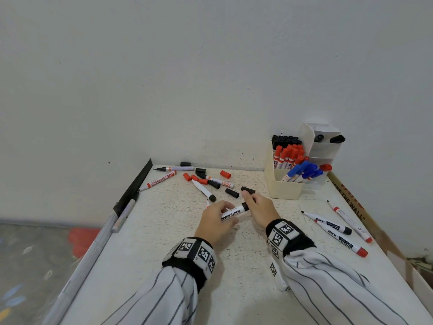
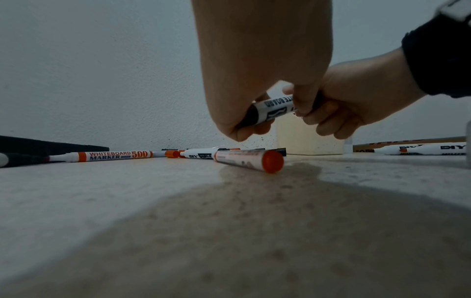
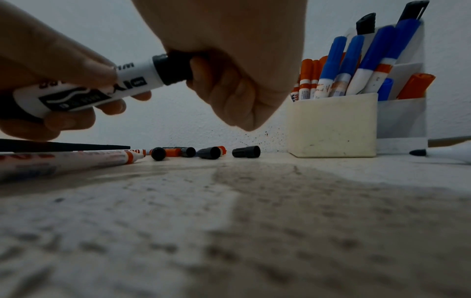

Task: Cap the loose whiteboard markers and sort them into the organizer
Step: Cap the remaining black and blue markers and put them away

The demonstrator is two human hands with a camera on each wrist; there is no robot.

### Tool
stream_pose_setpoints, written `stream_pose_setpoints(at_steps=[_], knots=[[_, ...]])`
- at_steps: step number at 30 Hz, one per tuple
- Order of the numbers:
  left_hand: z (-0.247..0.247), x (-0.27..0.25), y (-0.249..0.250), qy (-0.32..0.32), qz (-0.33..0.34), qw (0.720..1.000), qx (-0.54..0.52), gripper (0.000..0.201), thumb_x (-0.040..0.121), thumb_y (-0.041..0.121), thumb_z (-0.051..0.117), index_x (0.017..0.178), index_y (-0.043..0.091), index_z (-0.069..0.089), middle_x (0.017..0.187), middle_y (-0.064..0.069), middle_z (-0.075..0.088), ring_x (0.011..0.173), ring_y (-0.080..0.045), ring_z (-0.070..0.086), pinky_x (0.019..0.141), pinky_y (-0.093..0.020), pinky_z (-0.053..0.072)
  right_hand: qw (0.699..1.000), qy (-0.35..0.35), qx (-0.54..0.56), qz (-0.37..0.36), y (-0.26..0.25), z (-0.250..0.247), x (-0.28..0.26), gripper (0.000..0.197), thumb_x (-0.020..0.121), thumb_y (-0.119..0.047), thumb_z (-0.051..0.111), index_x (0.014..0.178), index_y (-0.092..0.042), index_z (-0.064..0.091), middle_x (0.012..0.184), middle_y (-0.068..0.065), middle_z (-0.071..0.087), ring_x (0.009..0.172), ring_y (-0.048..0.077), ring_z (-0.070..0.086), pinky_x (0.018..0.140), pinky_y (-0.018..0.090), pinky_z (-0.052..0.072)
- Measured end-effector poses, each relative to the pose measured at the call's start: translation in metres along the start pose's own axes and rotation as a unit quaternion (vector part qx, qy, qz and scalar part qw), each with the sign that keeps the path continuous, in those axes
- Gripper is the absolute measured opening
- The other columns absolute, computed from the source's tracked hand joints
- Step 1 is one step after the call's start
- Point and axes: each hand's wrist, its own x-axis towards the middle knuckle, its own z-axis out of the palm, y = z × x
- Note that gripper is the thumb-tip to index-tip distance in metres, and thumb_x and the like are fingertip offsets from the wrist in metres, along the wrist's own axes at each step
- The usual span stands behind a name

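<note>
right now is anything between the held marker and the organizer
Nothing visible. The marker is held above the table by the left hand and right hand; loose black caps lie low beside the path to the organizer.

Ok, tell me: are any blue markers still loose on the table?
No: the blue markers all stand in the organizer.

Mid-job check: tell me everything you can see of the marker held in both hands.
The held marker has a white, plastic-looking barrel with black "WHITE BOARD" lettering, a black label panel and a black rear end. It lies nearly level above the table. The left hand grips the barrel; the right hand grips the black cap, seated over its tip.
</note>
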Motion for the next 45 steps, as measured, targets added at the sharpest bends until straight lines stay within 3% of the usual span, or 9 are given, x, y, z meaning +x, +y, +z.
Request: stream_pose_setpoints(at_steps=[6, 9, 17, 21, 24, 30, 32, 37, 45], knots=[[0.0, -0.001, 0.0, -0.029, 0.013, 0.999, 0.032, 0.026, 0.09, 0.023, 0.058, 0.115, 0.019, 0.064, 0.08, 0.001, 0.063, 0.06, -0.004, 0.05, 0.056, -0.008, 0.039, 1.0, 0.006, 0.008, 0.007, -0.004, -0.004, -0.002, 0.043, 0.097, -0.026, 0.036, 0.056, -0.015, 0.037, 0.057, 0.0, 0.037, 0.054, 0.012, 0.033, 0.051, 0.026, 0.025], [0.001, -0.001, 0.0, -0.038, 0.014, 0.998, 0.04, 0.025, 0.094, 0.031, 0.051, 0.108, 0.017, 0.067, 0.076, -0.008, 0.065, 0.062, -0.016, 0.053, 0.062, -0.028, 0.045, 0.998, 0.006, 0.049, -0.026, -0.005, -0.002, -0.004, 0.041, 0.096, -0.019, 0.038, 0.056, -0.016, 0.035, 0.057, -0.001, 0.034, 0.054, 0.011, 0.031, 0.05, 0.025, 0.022], [-0.002, -0.005, 0.007, -0.125, -0.045, 0.985, -0.108, 0.033, 0.097, 0.038, 0.042, 0.078, 0.019, 0.061, 0.059, 0.003, 0.05, 0.034, 0.001, 0.038, 0.038, -0.011, 0.031, 0.987, 0.002, 0.109, -0.119, -0.007, -0.003, -0.009, 0.028, 0.097, -0.014, 0.04, 0.07, -0.006, 0.046, 0.06, 0.001, 0.036, 0.056, 0.012, 0.033, 0.05, 0.019, 0.028], [-0.001, -0.004, 0.0, -0.08, 0.012, 0.996, -0.025, 0.028, 0.095, 0.037, 0.048, 0.077, 0.02, 0.062, 0.058, 0.006, 0.049, 0.052, -0.005, 0.044, 0.058, -0.024, 0.038, 0.994, -0.011, 0.077, -0.081, -0.006, -0.002, -0.007, 0.036, 0.096, -0.013, 0.037, 0.06, -0.014, 0.037, 0.059, -0.002, 0.033, 0.056, 0.011, 0.03, 0.051, 0.021, 0.025], [-0.001, -0.003, -0.003, -0.078, 0.032, 0.996, 0.023, 0.027, 0.095, 0.038, 0.047, 0.073, 0.025, 0.057, 0.057, 0.009, 0.048, 0.055, -0.007, 0.044, 0.059, -0.026, 0.036, 0.995, -0.03, 0.06, -0.072, -0.006, -0.002, -0.007, 0.038, 0.095, -0.012, 0.036, 0.057, -0.017, 0.032, 0.057, -0.002, 0.032, 0.056, 0.011, 0.029, 0.052, 0.024, 0.024], [-0.003, -0.006, 0.008, -0.114, -0.006, 0.988, -0.1, 0.034, 0.096, 0.035, 0.045, 0.071, 0.018, 0.059, 0.057, 0.002, 0.048, 0.041, 0.002, 0.043, 0.048, -0.012, 0.037, 0.985, -0.013, 0.078, -0.151, -0.008, -0.008, -0.012, 0.039, 0.097, -0.01, 0.038, 0.059, -0.019, 0.035, 0.055, -0.005, 0.032, 0.051, 0.007, 0.029, 0.049, 0.017, 0.027], [-0.002, -0.005, 0.003, -0.077, 0.028, 0.996, -0.04, 0.033, 0.095, 0.036, 0.048, 0.072, 0.016, 0.062, 0.057, 0.001, 0.049, 0.051, -0.008, 0.046, 0.058, -0.025, 0.039, 0.99, -0.016, 0.066, -0.127, -0.007, -0.006, -0.011, 0.04, 0.097, -0.01, 0.036, 0.058, -0.018, 0.033, 0.055, -0.004, 0.03, 0.051, 0.009, 0.028, 0.048, 0.019, 0.025], [-0.003, -0.005, -0.003, -0.012, 0.102, 0.984, 0.148, 0.031, 0.093, 0.046, 0.043, 0.094, 0.026, 0.067, 0.061, 0.007, 0.059, 0.056, -0.008, 0.047, 0.053, -0.025, 0.038, 0.995, -0.059, 0.032, -0.072, -0.004, -0.005, -0.005, 0.039, 0.096, -0.014, 0.034, 0.057, -0.016, 0.031, 0.056, -0.001, 0.03, 0.053, 0.012, 0.028, 0.05, 0.025, 0.021], [0.002, -0.004, -0.001, -0.053, 0.058, 0.996, -0.03, 0.031, 0.095, 0.034, 0.049, 0.073, 0.016, 0.061, 0.056, 0.0, 0.048, 0.054, -0.012, 0.043, 0.056, -0.024, 0.035, 0.988, -0.033, 0.071, -0.137, -0.006, -0.004, -0.008, 0.039, 0.096, -0.009, 0.036, 0.058, -0.02, 0.033, 0.057, -0.005, 0.03, 0.054, 0.008, 0.027, 0.052, 0.02, 0.023]])
